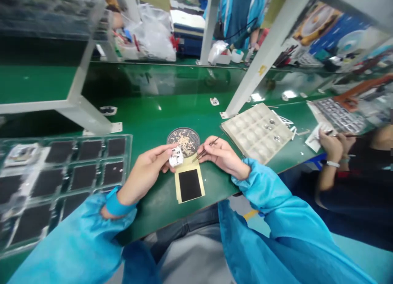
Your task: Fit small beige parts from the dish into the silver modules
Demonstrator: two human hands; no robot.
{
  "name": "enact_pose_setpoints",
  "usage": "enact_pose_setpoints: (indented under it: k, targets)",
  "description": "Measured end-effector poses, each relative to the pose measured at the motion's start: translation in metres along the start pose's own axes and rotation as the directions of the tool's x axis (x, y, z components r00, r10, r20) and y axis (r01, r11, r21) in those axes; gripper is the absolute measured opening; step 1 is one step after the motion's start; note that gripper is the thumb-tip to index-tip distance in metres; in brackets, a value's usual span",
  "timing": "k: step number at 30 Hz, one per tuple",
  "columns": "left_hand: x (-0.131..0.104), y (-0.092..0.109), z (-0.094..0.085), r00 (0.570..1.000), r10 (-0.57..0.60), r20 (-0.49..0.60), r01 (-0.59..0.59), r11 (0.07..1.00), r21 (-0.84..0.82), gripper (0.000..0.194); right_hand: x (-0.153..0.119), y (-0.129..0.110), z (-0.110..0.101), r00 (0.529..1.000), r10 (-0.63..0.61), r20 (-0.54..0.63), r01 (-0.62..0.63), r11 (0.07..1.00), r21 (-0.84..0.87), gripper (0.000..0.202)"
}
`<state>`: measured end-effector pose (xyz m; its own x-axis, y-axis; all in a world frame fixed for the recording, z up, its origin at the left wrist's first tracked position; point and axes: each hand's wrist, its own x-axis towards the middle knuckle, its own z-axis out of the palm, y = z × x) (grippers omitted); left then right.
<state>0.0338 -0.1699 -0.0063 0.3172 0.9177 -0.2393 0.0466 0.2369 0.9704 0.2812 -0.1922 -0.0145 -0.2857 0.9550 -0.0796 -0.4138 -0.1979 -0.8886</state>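
Evidently the left hand [147, 167] is pinching a small white plastic housing [176, 157] between thumb and fingers, with darker details on its face. Opposite it, the right hand [221, 153] grips thin dark tweezers [206, 149], their tips angled toward the housing but apart from it; whether they pinch anything is too small to tell.

Just beyond the housing sits a round mesh-like dish [170, 135] with many beige bits [185, 141] loose in it. Nearer the body, a black pad [190, 185] lies on yellowish paper [186, 166].

Work on this housing looks to be under way, judging by the raised tweezers, and plenty of bits remain. Which details are already fitted cannot be told.

Farther right, a cream compartment tray [243, 139] holds only a few small pieces. Well left is a clear plastic tray [130, 148] with black-lined pockets. Past the cream tray, a co-worker's hands [333, 144] are busy over white material.
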Motion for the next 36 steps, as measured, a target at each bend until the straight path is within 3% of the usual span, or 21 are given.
enact_pose_setpoints:
  k: [3, 4, 6, 8, 9, 10, 11, 13, 16, 19, 24, 26, 28, 31, 34, 36]
  targets:
    - [-0.002, -0.001, 0.001, 1.000, 0.001, -0.021, -0.001, 1.000, 0.027, 0.051, -0.024, -0.025, -0.028, 0.983, -0.062, -0.173, 0.065, 0.998, 0.008, 0.023]
    - [-0.002, -0.001, 0.001, 1.000, 0.000, -0.022, 0.001, 0.999, 0.033, 0.050, -0.032, -0.041, -0.044, 0.956, -0.127, -0.263, 0.122, 0.992, -0.036, 0.023]
    - [-0.003, -0.001, 0.002, 1.000, 0.010, -0.013, -0.010, 1.000, 0.029, 0.047, -0.046, -0.079, -0.086, 0.846, -0.301, -0.441, 0.203, 0.945, -0.257, 0.019]
    - [-0.002, -0.001, 0.004, 0.999, 0.042, -0.012, -0.042, 0.999, -0.002, 0.044, -0.056, -0.115, -0.133, 0.682, -0.470, -0.560, 0.058, 0.798, -0.600, 0.024]
    - [-0.001, -0.001, 0.005, 0.998, 0.061, -0.018, -0.062, 0.998, -0.020, 0.043, -0.060, -0.128, -0.155, 0.582, -0.555, -0.594, -0.130, 0.658, -0.742, 0.024]
    - [0.000, -0.003, 0.006, 0.996, 0.079, -0.029, -0.080, 0.996, -0.037, 0.044, -0.062, -0.139, -0.176, 0.544, -0.585, -0.601, -0.371, 0.475, -0.798, 0.025]
    - [0.001, -0.004, 0.007, 0.995, 0.092, -0.038, -0.094, 0.994, -0.050, 0.045, -0.063, -0.145, -0.193, 0.571, -0.543, -0.616, -0.557, 0.295, -0.776, 0.026]
    - [0.003, -0.007, 0.008, 0.993, 0.106, -0.044, -0.109, 0.992, -0.062, 0.048, -0.063, -0.148, -0.217, 0.591, -0.471, -0.655, -0.661, 0.182, -0.728, 0.025]
    - [0.004, -0.011, 0.009, 0.991, 0.129, -0.029, -0.130, 0.991, -0.016, 0.050, -0.060, -0.141, -0.230, 0.613, -0.408, -0.677, -0.695, 0.130, -0.707, 0.026]
    - [0.003, -0.014, 0.010, 0.988, 0.151, -0.001, -0.150, 0.983, 0.103, 0.045, -0.057, -0.137, -0.232, 0.605, -0.412, -0.682, -0.721, 0.080, -0.688, 0.025]
    - [0.001, -0.013, 0.012, 0.994, 0.096, 0.042, -0.100, 0.990, 0.097, 0.036, -0.060, -0.142, -0.225, 0.615, -0.471, -0.632, -0.706, 0.028, -0.708, 0.028]
    - [0.001, -0.011, 0.013, 0.996, 0.070, 0.058, -0.072, 0.997, 0.035, 0.035, -0.061, -0.142, -0.208, 0.626, -0.512, -0.588, -0.649, 0.076, -0.757, 0.032]
    - [0.000, -0.009, 0.014, 0.996, 0.068, 0.064, -0.068, 0.998, 0.003, 0.033, -0.058, -0.138, -0.177, 0.657, -0.526, -0.541, -0.519, 0.206, -0.830, 0.040]
    - [-0.001, -0.007, 0.016, 0.995, 0.082, 0.050, -0.082, 0.997, -0.010, 0.032, -0.046, -0.125, -0.110, 0.793, -0.436, -0.425, -0.258, 0.393, -0.883, 0.037]
    - [-0.002, -0.004, 0.015, 0.997, 0.079, 0.008, -0.078, 0.995, -0.053, 0.033, -0.024, -0.104, -0.042, 0.925, -0.309, -0.221, -0.053, 0.472, -0.880, 0.032]
    - [-0.003, -0.002, 0.013, 0.997, 0.069, -0.034, -0.071, 0.994, -0.077, 0.034, -0.004, -0.087, -0.007, 0.964, -0.259, -0.055, 0.092, 0.523, -0.847, 0.030]
